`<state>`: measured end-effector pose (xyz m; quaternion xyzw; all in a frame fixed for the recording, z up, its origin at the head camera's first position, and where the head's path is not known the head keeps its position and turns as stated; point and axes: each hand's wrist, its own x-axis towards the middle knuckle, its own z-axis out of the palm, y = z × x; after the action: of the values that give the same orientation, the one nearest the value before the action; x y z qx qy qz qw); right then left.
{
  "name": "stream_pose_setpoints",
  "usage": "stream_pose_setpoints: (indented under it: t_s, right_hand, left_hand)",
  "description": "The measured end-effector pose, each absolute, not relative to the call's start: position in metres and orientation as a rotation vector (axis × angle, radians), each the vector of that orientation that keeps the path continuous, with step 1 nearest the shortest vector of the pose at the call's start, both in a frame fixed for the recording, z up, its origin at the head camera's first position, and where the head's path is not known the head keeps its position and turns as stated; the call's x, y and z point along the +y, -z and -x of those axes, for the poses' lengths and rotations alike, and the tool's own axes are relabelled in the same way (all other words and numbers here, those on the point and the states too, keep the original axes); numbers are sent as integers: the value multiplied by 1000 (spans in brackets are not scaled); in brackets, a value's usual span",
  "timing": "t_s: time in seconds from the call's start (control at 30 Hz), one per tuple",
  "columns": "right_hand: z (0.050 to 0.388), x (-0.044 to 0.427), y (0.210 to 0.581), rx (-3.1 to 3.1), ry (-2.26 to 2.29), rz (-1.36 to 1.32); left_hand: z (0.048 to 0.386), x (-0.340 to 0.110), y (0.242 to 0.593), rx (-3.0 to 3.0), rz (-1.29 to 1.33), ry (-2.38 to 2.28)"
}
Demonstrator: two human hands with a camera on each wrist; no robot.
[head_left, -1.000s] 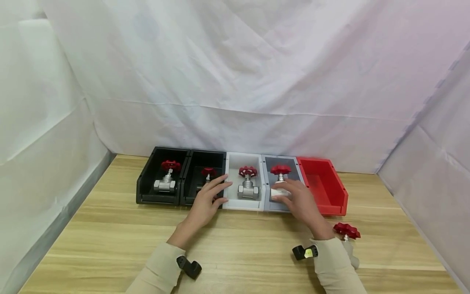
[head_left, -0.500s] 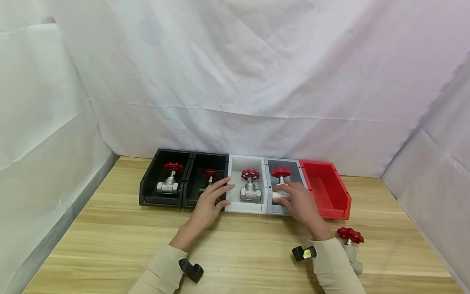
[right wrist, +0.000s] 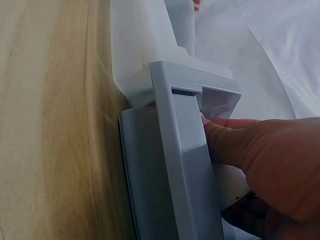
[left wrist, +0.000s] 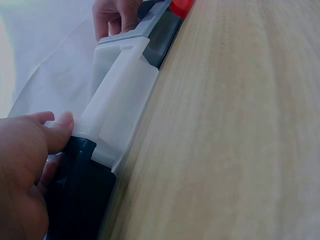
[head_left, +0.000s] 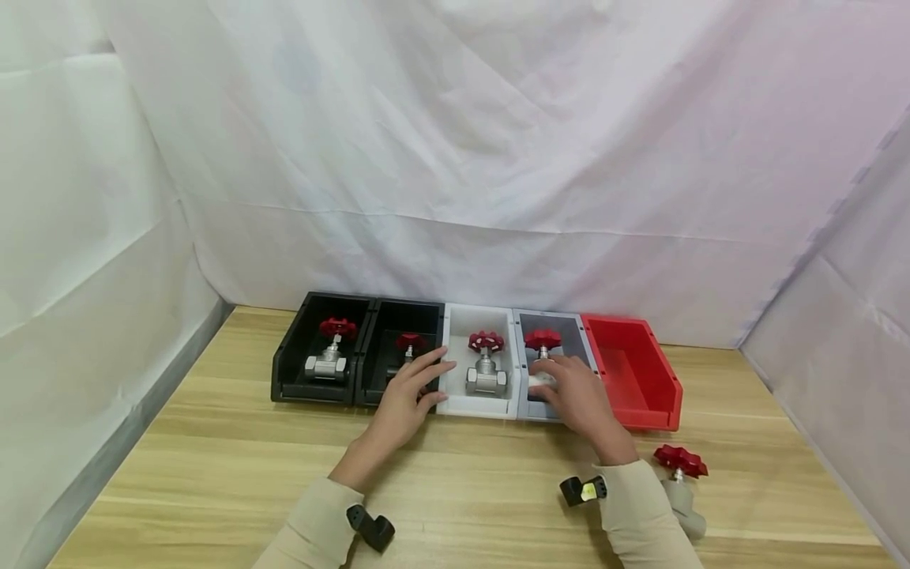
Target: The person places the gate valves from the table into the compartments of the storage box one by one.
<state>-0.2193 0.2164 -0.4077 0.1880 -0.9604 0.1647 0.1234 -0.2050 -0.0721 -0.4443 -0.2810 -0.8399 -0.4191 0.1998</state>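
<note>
My right hand [head_left: 579, 395] holds the white body of a valve with a red handwheel [head_left: 543, 340] inside the grey bin [head_left: 522, 407]. In the right wrist view the thumb [right wrist: 227, 142] reaches over the bin's front wall, and part of the white body [right wrist: 230, 185] shows below it. My left hand [head_left: 401, 403] rests on the side rim between the second black bin [head_left: 371, 391] and the white bin [head_left: 476, 405], fingers spread. Its thumb [left wrist: 62, 127] touches that rim in the left wrist view. A silver valve [head_left: 486, 375] with a red handwheel stands in the white bin.
Another silver valve [head_left: 327, 363] stands in the leftmost black bin [head_left: 313, 393]; a partly hidden valve [head_left: 410, 342] is in the second. The red bin [head_left: 626, 371] ends the row. A grey valve [head_left: 682, 498] lies beside my right sleeve. White sheeting [head_left: 498, 158] hangs behind.
The head view has shifted slightly, so the bins sit a little lower in it. My right hand and its valve have moved slightly left within the grey bin. The left hand stays at the rim.
</note>
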Motion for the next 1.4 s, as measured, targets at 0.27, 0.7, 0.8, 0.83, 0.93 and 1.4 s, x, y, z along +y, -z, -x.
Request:
stream_pose_setpoints:
  t_s: [0.27, 0.7, 0.8, 0.83, 0.93, 1.4]
  right_hand:
    - [223, 210, 404, -2889, -565, -452]
    - [229, 211, 403, -3002, -687, -380]
    - [229, 211, 404, -3004, -687, -390]
    - [229, 211, 404, -3002, -687, -394]
    - [229, 212, 405, -2988, -683, -425]
    - [229, 213, 409, -2964, -700, -455]
  left_hand:
    - [205, -73, 446, -2345, 793, 1174]
    - [206, -73, 446, -2358, 792, 1166]
    - [205, -72, 445, -2357, 791, 1173]
    - [205, -72, 445, -2353, 794, 1173]
    - [205, -72, 445, -2345, 796, 1177]
    - [206, -72, 448, -2349, 788, 1170]
